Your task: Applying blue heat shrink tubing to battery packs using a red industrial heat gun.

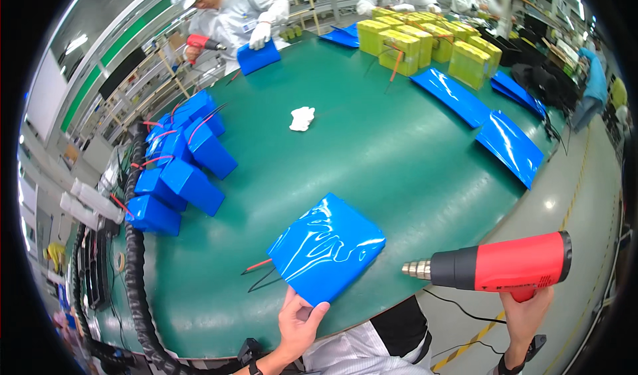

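My left hand grips the near corner of a battery pack in shiny blue shrink wrap, thumb on one side and fingers partly hidden behind it. The wrap looks wrinkled on its upper face, and a red and a black wire stick out at its left. My right hand is closed round the handle of a red and black heat gun. Its metal nozzle points left toward the pack, a short gap away from it.
Several blue-wrapped packs stand at the left beside a black corrugated hose. Yellow-green packs and flat blue sleeves lie farther right. A crumpled white cloth sits mid-table. Across it, a co-worker holds another heat gun and blue pack.
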Action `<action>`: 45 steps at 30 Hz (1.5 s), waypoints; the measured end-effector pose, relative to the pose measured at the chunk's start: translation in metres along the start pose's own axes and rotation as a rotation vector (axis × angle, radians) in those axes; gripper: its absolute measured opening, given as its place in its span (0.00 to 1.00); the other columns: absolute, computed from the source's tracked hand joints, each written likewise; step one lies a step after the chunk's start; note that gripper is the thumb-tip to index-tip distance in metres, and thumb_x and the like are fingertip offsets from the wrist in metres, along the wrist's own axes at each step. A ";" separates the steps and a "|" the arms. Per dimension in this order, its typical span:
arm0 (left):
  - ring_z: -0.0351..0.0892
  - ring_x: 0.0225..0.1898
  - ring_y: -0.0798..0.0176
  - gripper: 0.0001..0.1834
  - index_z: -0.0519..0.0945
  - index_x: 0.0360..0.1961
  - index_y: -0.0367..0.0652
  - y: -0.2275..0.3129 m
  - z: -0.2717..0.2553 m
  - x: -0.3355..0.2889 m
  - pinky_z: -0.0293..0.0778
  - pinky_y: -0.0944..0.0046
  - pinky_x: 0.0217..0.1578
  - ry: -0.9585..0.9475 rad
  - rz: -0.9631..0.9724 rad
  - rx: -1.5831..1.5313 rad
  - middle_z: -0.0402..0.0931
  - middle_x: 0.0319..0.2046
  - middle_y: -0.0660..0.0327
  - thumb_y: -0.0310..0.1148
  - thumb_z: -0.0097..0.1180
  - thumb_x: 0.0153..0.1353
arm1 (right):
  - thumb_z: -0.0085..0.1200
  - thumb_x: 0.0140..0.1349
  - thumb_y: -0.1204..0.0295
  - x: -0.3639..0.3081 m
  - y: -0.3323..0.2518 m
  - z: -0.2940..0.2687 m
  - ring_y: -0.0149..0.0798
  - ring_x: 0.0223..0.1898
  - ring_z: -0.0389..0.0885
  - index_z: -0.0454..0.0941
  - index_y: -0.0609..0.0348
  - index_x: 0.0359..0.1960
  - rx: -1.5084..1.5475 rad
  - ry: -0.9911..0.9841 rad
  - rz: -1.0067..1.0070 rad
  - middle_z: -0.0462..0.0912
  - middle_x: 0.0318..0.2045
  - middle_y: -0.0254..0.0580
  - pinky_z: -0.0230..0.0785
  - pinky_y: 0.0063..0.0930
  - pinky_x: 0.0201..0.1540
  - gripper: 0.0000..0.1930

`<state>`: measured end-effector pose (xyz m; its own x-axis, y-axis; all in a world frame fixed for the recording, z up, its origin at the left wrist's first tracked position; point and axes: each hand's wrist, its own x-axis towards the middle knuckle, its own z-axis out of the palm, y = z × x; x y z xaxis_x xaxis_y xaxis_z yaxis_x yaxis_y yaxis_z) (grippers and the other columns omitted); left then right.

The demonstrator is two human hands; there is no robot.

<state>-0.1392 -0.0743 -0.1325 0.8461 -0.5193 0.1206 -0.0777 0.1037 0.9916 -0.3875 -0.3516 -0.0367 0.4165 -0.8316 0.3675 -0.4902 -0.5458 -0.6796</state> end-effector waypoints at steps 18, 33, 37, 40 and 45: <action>0.77 0.41 0.69 0.07 0.74 0.33 0.41 -0.027 0.007 -0.010 0.74 0.65 0.45 0.144 0.066 -0.003 0.79 0.40 0.62 0.22 0.59 0.68 | 0.73 0.47 0.76 -0.022 0.015 0.024 0.44 0.36 0.86 0.81 0.65 0.41 0.123 0.046 0.114 0.87 0.34 0.45 0.76 0.34 0.46 0.19; 0.55 0.76 0.49 0.27 0.69 0.70 0.34 0.036 0.052 0.011 0.54 0.53 0.73 -0.660 -0.155 0.076 0.44 0.78 0.43 0.18 0.51 0.69 | 0.73 0.46 0.75 -0.038 0.052 -0.001 0.44 0.32 0.84 0.81 0.67 0.37 0.033 0.231 0.202 0.85 0.30 0.47 0.74 0.34 0.42 0.17; 0.67 0.71 0.52 0.24 0.73 0.67 0.35 0.073 0.014 0.055 0.63 0.55 0.69 -1.000 0.207 0.178 0.61 0.74 0.47 0.20 0.52 0.69 | 0.73 0.46 0.75 -0.041 0.052 -0.012 0.44 0.30 0.83 0.81 0.69 0.35 0.037 0.291 0.268 0.85 0.28 0.48 0.74 0.34 0.40 0.16; 0.72 0.67 0.56 0.22 0.76 0.63 0.37 0.088 -0.022 0.101 0.63 0.59 0.68 -0.588 0.325 0.444 0.70 0.68 0.51 0.24 0.56 0.68 | 0.72 0.46 0.76 -0.041 0.043 -0.017 0.44 0.30 0.84 0.81 0.68 0.35 0.078 0.249 0.280 0.85 0.28 0.48 0.74 0.34 0.41 0.15; 0.72 0.64 0.61 0.25 0.73 0.66 0.36 0.022 -0.006 0.199 0.61 0.61 0.68 -0.353 0.132 0.509 0.76 0.61 0.55 0.37 0.54 0.73 | 0.72 0.46 0.76 -0.051 0.040 -0.011 0.46 0.32 0.85 0.81 0.67 0.35 0.014 0.269 0.214 0.85 0.29 0.47 0.75 0.34 0.41 0.15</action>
<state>0.0303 -0.1703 -0.0867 0.5940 -0.7873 0.1652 -0.4836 -0.1854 0.8554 -0.4374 -0.3320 -0.0758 0.0873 -0.9253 0.3689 -0.5331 -0.3563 -0.7674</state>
